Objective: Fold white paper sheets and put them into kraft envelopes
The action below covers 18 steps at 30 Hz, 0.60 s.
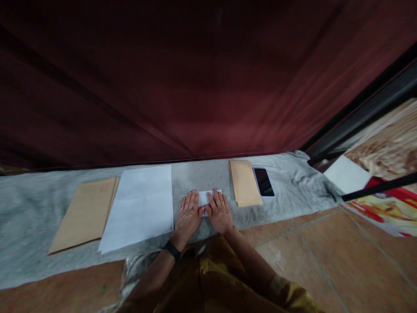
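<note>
Gray cloth [286, 187] before a dark red curtain [195, 95] bears a small white paper [203, 198], between large white sheets [140, 208] and narrower brown papers [246, 182], partly under the left hand [189, 214] and right hand [220, 214], both flat, unclenched.

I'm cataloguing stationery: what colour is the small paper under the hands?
The small paper is white, showing best in the head view.

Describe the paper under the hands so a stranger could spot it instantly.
Find the gray cloth below the dark red drape, then look between the large white sheets and the brown paper stack beside the phone. There the left hand and right hand lie on a small white paper. It is much smaller than the white sheets, and white rather than brown.
</note>
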Tool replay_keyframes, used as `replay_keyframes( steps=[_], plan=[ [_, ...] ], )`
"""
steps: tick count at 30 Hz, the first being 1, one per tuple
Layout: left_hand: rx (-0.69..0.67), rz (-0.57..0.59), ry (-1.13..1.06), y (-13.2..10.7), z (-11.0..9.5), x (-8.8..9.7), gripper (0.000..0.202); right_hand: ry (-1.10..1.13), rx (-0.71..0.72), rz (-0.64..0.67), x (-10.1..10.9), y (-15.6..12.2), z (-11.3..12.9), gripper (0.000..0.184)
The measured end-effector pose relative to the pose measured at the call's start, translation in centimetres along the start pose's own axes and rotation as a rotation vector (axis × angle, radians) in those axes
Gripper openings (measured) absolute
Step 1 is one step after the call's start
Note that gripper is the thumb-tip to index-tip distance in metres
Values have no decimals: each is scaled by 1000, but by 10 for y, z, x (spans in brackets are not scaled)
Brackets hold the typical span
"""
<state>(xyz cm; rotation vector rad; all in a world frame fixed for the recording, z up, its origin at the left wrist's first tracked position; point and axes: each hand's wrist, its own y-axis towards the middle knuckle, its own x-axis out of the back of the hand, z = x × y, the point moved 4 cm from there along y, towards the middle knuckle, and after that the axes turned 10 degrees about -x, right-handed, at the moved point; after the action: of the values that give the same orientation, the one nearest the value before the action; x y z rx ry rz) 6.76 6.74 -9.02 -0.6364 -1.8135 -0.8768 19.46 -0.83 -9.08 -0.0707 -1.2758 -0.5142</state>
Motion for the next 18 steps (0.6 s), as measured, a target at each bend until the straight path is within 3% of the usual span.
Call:
replay_keyframes(
  steps=[6,11,14,18],
  plan=[
    [32,8,37,-15,-2,1,63,-50,11,-90,-1,-5,-6,55],
    [71,-81,32,-36,11,28,63,-87,43,-118,-4,-7,-7,55],
    [149,-187,27,-57,43,55,63,-88,53,-114,-7,-9,-9,56],
    [396,-330,79,-95,117,104,62,-80,60,-114,-12,-11,-13,56]
  ],
)
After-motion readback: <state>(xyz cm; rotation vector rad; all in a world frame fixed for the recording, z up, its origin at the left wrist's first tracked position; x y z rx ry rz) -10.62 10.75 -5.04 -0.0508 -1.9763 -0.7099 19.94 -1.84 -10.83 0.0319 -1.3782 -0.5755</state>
